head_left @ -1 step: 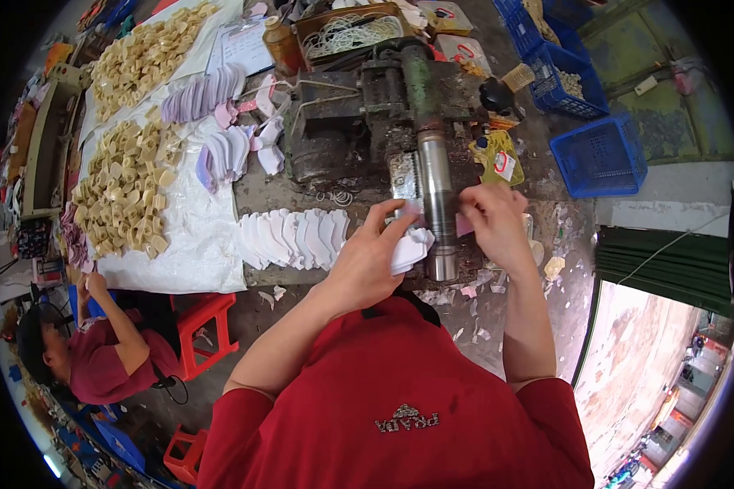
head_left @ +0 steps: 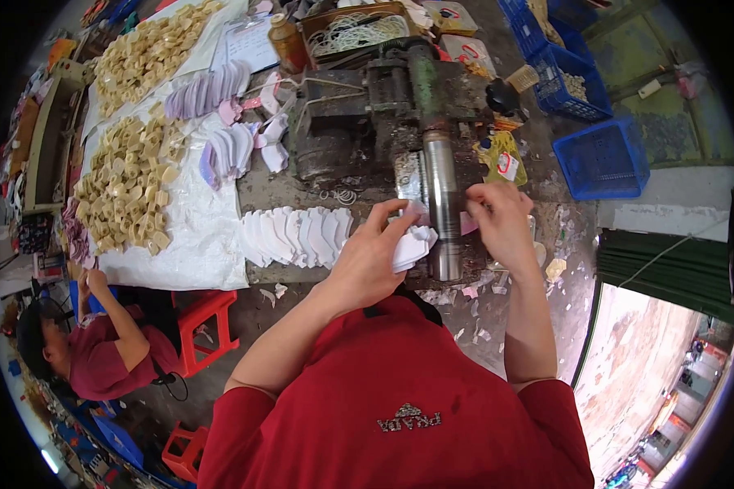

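My left hand (head_left: 373, 254) is closed on a small stack of white curved cut pieces (head_left: 416, 247), just left of a shiny metal shaft (head_left: 443, 196). Its fingertips also touch a pale pink bit by the shaft. On the shaft's other side, my right hand (head_left: 500, 220) pinches a small pink piece (head_left: 468, 222) between thumb and fingers. The shaft juts toward me from a dark, greasy machine (head_left: 334, 134). Left of my left hand, a row of overlapping white curved pieces (head_left: 298, 236) lies on the bench.
Heaps of beige moulded parts (head_left: 126, 183) rest on white sheeting (head_left: 204, 261) at left, near lilac pieces (head_left: 208, 90). A brown bottle (head_left: 288, 45) stands behind. Blue crates (head_left: 602, 159) are at right. A person (head_left: 110, 350) sits at lower left beside a red stool (head_left: 206, 330).
The view has shifted very slightly. Both hands keep practically the same place and grip beside the shaft.
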{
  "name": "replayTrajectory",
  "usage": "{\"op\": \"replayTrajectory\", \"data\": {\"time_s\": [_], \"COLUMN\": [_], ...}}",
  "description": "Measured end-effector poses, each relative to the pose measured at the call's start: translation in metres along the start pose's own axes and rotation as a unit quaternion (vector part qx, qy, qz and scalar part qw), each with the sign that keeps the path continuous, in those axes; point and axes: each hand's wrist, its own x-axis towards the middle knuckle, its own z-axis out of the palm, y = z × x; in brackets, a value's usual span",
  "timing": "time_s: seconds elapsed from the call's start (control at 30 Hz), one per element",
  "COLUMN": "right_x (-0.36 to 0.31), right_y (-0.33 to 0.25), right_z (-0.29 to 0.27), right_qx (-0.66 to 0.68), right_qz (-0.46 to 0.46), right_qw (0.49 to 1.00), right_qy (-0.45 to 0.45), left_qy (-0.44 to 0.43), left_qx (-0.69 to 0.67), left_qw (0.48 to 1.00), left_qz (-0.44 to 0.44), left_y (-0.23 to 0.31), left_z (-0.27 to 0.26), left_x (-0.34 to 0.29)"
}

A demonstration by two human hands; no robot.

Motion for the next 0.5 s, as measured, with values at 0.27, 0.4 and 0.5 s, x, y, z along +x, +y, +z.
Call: {"op": "replayTrajectory", "data": {"time_s": [0.27, 0.4, 0.5], "right_x": [-0.004, -0.002, -0.001], "right_y": [0.010, 0.008, 0.011], "right_z": [0.002, 0.005, 0.006], "right_qx": [0.154, 0.190, 0.215], "right_qz": [0.076, 0.107, 0.137], "right_qw": [0.985, 0.976, 0.966], "right_qy": [0.008, 0.019, 0.050], "left_qy": [0.189, 0.151, 0.008], "left_qx": [0.030, 0.252, 0.359], "left_qw": [0.981, 0.953, 0.930], "left_qz": [-0.015, -0.073, -0.085], "left_y": [-0.083, -0.147, -0.170], "left_z": [-0.047, -0.064, -0.059], "left_x": [-0.039, -0.080, -0.097]}}
